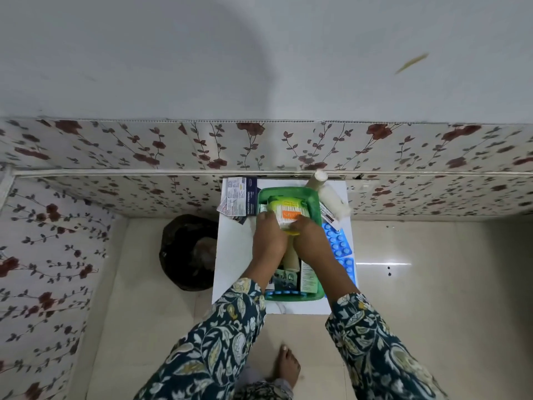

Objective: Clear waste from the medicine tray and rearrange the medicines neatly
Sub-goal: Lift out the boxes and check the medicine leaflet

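A green medicine tray (314,207) stands on a small white table (233,255). My left hand (269,241) and my right hand (310,243) both grip a white and yellow pack with an orange label (288,213), holding it inside the far half of the tray. In the near half lie a beige roll (291,259), a white leaflet box (308,278) and dark blister strips (284,278). My forearms hide the middle of the tray.
Left of the tray lie flat medicine cartons (239,197). White bottles (331,197) lean at the back right, and blue blister strips (339,243) lie along the right side. A black waste bag (187,252) sits on the floor left of the table. My bare foot (288,368) stands below.
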